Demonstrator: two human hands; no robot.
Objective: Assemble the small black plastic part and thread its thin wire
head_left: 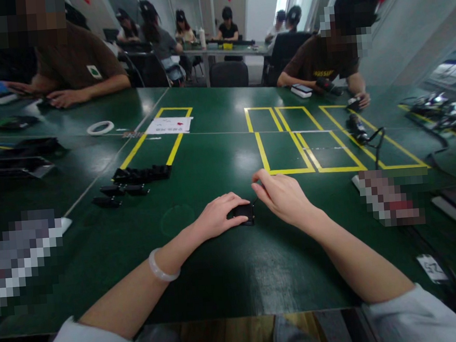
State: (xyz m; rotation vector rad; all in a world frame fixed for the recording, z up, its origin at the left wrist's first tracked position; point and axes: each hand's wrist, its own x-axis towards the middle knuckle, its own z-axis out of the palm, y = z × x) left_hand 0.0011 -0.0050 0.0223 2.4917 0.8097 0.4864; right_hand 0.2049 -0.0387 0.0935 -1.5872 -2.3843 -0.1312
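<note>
A black block [244, 212] is held on the table [220, 286] by the left hand [218, 214], whose thumb and fingers are clamped on it. Just right of the block, the right hand [286, 195] is pinched together, seemingly on a rod [255, 201] too thin to be made out. Left of the block, farther off, black parts [142, 174] are laid.

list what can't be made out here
In the head view:
- Left side of the black part: hidden by the left hand
- Whether the right hand grips anything: too small
- Writing on the white sheet: too small
- Left pixelated object: blurred, cut by the edge
</note>
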